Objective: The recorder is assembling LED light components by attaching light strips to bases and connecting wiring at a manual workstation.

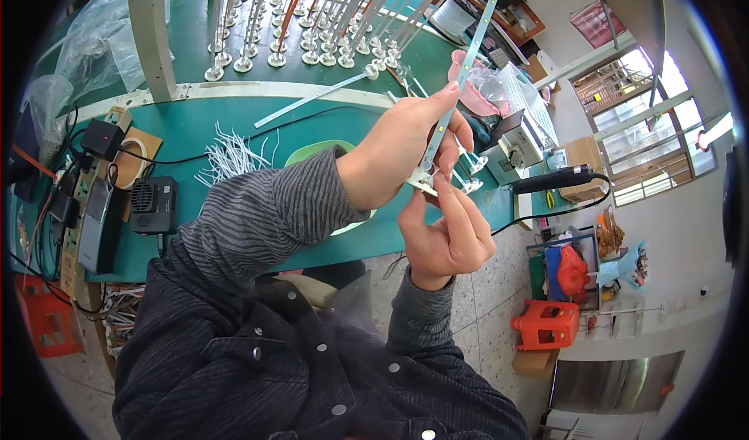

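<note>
My left hand (pixel 382 155) is closed around the lower part of a narrow pale LED strip (pixel 466 67) dotted with small yellow squares. The strip stands tilted, its top leaning away to the right. At its lower end sits a small white base (pixel 422 179), which the fingertips of my right hand (pixel 451 241) pinch. Whatever fine part lies between those fingertips is too small to make out. Below my left wrist, a light green tray (pixel 318 153) shows partly behind my sleeve. A bundle of short white wires (pixel 232 157) lies on the green table to the left.
Several strips on round white bases (pixel 277 59) stand at the back. A loose strip (pixel 312 106) lies before them. A black-handled soldering iron (pixel 551 179) with a cord is at right. Left are a black boxy device (pixel 154 206) and a power strip (pixel 82 229).
</note>
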`<state>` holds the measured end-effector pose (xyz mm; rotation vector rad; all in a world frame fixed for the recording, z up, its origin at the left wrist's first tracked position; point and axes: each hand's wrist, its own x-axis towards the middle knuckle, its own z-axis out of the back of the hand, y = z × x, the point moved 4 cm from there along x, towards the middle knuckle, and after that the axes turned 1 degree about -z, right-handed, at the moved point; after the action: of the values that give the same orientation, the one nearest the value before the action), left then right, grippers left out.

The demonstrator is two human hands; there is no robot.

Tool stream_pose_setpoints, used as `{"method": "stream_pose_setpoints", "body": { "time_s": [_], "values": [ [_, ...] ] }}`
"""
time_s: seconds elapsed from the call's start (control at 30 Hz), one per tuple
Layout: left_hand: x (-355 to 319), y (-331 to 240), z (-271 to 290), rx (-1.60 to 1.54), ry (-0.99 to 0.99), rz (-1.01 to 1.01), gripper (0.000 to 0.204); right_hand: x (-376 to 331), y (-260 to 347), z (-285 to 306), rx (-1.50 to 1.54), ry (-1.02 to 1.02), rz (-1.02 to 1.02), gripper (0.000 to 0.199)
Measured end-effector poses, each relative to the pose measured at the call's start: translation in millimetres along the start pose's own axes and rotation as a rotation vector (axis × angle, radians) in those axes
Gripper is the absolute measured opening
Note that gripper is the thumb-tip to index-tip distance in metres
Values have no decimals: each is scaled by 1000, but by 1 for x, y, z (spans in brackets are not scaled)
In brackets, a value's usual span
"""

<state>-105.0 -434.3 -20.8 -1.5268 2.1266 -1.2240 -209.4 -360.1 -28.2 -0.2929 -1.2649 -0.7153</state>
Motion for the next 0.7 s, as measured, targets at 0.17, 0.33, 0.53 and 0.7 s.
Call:
{"method": "stream_pose_setpoints", "body": {
  "time_s": [0.17,0.33,0.53,0.7],
  "values": [
    [4,5,1,-79,-11,17,45,2,-3,0,27,12,2,29],
    [3,-1,3,-31,-63,49,52,9,-3,2,63,139,29,26],
    [0,-2,7,257,-155,-50,67,0,4,-4,3,83,-89,18],
    [-5,-12,-2,162,-114,-22,50,-3,-5,-9,-25,-53,-71,11]
  ]
}}
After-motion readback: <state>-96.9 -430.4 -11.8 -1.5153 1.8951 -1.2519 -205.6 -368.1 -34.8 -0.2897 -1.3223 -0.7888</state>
